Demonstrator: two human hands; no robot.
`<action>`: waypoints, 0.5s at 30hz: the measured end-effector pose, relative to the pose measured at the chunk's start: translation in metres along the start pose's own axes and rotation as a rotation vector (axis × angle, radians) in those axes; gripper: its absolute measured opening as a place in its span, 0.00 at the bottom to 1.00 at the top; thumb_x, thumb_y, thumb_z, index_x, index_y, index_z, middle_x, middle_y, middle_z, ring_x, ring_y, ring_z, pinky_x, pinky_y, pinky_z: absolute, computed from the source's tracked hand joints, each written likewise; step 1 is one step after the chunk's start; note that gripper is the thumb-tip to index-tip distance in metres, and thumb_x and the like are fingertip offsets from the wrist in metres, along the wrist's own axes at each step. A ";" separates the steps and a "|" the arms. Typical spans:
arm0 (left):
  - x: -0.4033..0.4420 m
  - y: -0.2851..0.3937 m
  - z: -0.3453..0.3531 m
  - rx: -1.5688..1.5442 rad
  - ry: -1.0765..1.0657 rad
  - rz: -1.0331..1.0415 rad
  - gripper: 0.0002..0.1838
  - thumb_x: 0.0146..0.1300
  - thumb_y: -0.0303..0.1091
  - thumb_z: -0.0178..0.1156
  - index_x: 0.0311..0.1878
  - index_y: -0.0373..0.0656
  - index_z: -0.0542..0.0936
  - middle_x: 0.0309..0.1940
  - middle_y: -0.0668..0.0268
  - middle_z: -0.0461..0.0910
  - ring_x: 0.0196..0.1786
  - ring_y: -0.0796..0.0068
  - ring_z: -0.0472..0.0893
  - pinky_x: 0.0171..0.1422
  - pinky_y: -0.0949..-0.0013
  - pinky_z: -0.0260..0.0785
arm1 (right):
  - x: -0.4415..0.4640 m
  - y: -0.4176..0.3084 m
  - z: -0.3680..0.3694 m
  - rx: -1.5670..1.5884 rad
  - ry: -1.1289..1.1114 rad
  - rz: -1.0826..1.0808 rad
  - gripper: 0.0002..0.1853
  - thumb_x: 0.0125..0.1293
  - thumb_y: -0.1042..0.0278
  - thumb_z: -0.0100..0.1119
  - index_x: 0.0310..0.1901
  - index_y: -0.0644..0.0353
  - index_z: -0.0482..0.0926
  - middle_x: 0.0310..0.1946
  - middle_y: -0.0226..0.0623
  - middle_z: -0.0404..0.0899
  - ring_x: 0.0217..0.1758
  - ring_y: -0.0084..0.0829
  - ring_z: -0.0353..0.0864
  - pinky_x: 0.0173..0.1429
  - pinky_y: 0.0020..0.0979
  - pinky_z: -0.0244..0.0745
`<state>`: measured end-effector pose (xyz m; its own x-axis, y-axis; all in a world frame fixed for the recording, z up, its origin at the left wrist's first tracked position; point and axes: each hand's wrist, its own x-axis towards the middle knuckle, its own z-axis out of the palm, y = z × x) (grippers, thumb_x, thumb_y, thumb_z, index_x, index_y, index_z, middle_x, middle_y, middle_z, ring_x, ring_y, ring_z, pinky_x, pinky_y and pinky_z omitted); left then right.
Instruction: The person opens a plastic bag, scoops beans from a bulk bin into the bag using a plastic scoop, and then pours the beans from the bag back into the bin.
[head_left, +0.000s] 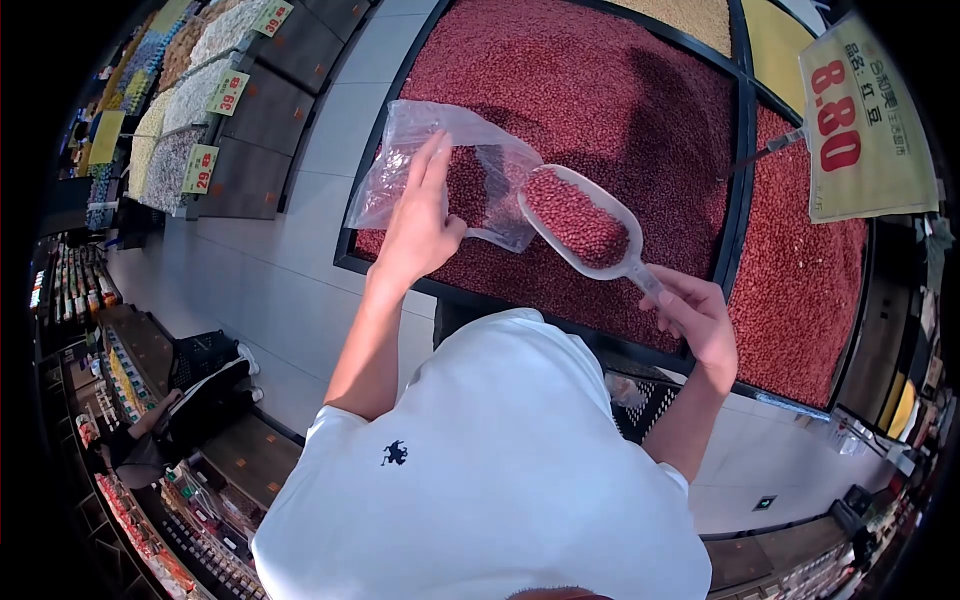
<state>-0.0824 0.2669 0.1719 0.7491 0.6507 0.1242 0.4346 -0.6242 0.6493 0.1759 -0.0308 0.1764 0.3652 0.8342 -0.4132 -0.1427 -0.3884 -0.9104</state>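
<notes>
white shirt (480, 450); scoop (632, 267) w/ beans (580, 222), handle (649, 284) in r hand (697, 316)

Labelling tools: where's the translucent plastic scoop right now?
In the head view, the scoop is just right of centre, held in the right hand, over the wide bed of dark-red beans, its front edge beside the clear plastic bag.

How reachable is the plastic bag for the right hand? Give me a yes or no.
Likely yes, via the scoop: the right hand holds it by the handle, close to the plastic bag, with nothing visible between.
</notes>
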 end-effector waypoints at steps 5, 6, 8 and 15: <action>-0.001 0.001 -0.002 -0.059 -0.004 -0.033 0.52 0.47 0.12 0.60 0.82 0.35 0.61 0.84 0.50 0.57 0.78 0.47 0.66 0.79 0.57 0.62 | 0.038 -0.011 0.051 -0.056 -0.063 -0.040 0.21 0.77 0.72 0.63 0.69 0.63 0.82 0.37 0.33 0.90 0.29 0.15 0.78 0.33 0.20 0.74; -0.001 0.001 -0.002 -0.091 -0.006 -0.050 0.51 0.46 0.13 0.60 0.81 0.35 0.62 0.84 0.50 0.57 0.86 0.46 0.58 0.88 0.56 0.54 | 0.047 -0.009 0.063 -0.082 -0.069 -0.093 0.21 0.76 0.71 0.64 0.68 0.64 0.82 0.35 0.30 0.89 0.29 0.15 0.78 0.33 0.23 0.75; -0.001 0.001 -0.003 -0.090 0.003 -0.042 0.52 0.46 0.13 0.60 0.82 0.35 0.62 0.84 0.49 0.57 0.86 0.46 0.58 0.88 0.56 0.54 | 0.061 -0.037 0.085 -0.454 -0.075 -0.175 0.22 0.73 0.72 0.65 0.66 0.66 0.82 0.34 0.38 0.90 0.29 0.22 0.83 0.35 0.29 0.78; -0.004 -0.002 -0.006 -0.044 0.050 -0.015 0.52 0.47 0.14 0.60 0.82 0.35 0.60 0.84 0.48 0.57 0.86 0.46 0.58 0.89 0.56 0.53 | 0.092 -0.041 0.142 -0.859 0.158 -0.583 0.14 0.66 0.73 0.64 0.52 0.64 0.80 0.36 0.50 0.85 0.39 0.57 0.87 0.43 0.53 0.84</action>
<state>-0.0893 0.2687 0.1747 0.7165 0.6812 0.1506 0.4224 -0.5954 0.6834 0.0843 0.1174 0.1727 0.2923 0.9448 0.1479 0.7718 -0.1417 -0.6199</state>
